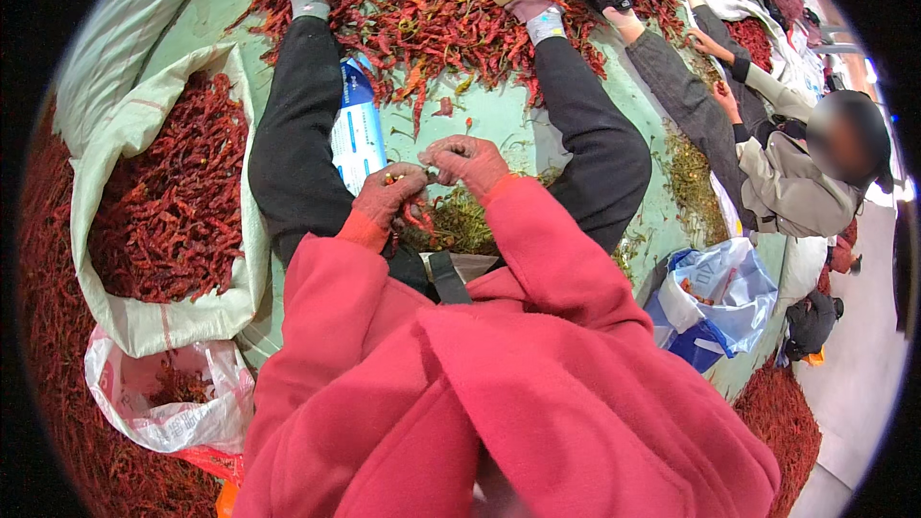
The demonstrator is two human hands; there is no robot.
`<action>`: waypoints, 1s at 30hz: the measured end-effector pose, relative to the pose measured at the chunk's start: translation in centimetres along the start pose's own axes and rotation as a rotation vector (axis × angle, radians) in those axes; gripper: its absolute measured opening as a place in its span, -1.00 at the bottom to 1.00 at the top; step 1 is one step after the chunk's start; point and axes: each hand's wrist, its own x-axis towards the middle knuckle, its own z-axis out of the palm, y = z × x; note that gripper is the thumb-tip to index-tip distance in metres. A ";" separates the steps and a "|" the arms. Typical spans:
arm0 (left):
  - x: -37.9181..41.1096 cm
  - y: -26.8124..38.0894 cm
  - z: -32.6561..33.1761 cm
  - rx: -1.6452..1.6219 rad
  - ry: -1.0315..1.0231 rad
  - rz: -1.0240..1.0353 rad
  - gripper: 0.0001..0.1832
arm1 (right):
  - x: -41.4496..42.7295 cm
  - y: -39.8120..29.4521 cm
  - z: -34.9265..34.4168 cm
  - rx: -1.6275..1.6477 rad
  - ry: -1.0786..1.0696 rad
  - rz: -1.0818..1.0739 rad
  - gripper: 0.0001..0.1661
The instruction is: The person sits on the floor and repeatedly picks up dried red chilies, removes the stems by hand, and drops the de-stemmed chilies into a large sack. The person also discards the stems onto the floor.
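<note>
Several dried red chilli peppers [416, 217] are gripped in my left hand [388, 194], their ends hanging below the fingers. My right hand [471, 164] is close beside it, its bent fingertips almost meeting those of the left. What lies between the right fingertips is too small to tell. Both hands look dusty or thinly gloved in reddish material. Beneath them, between my thighs, is a heap of greenish-yellow chilli stems [464, 219]. A large pile of dried red chillies [432, 14] spreads around my feet on a pale green sheet [496, 111].
To the left stands a white woven sack [169, 327] of dried chillies, with a plastic bag [173, 424] behind it. A printed blue-and-white sheet [360, 137] lies by my left leg. On the right are a blue-and-white bag [709, 309] and a seated person [791, 180].
</note>
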 end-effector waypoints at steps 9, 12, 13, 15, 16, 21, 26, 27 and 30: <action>0.7 -0.5 -0.2 -0.008 -0.002 -0.001 -0.86 | 0.5 -0.6 -0.3 -0.803 0.068 -0.448 -0.87; 0.6 -0.2 -0.1 0.053 -0.064 -0.085 -0.89 | 4.1 2.7 -6.5 -1.031 0.240 -0.321 -0.81; 0.8 -0.1 -0.5 0.006 -0.046 -0.047 -0.88 | 4.8 2.6 -7.8 -0.981 0.307 -0.324 -0.76; 0.9 -0.6 -0.8 -0.094 -0.018 0.016 -0.85 | 5.5 2.5 -10.0 -1.040 0.358 -0.283 -0.65; 0.5 0.6 -0.3 -0.148 -0.077 0.030 -0.80 | 6.0 2.2 -10.9 -1.148 0.353 -0.248 -0.60; 0.5 1.3 0.0 -0.090 -0.019 -0.051 -0.79 | 8.7 3.3 -8.5 -1.604 0.137 0.051 -0.47; 0.6 1.1 0.6 -0.034 0.052 -0.044 -0.79 | 9.5 2.8 -8.6 -1.476 0.120 0.156 -0.61; 0.7 0.7 0.2 -0.034 0.055 -0.039 -0.78 | 9.1 2.4 -8.1 -1.404 0.148 0.084 -0.63; 0.6 0.2 -0.4 -0.015 0.081 -0.043 -0.75 | 6.3 0.2 -5.1 -1.147 0.181 -0.075 -0.74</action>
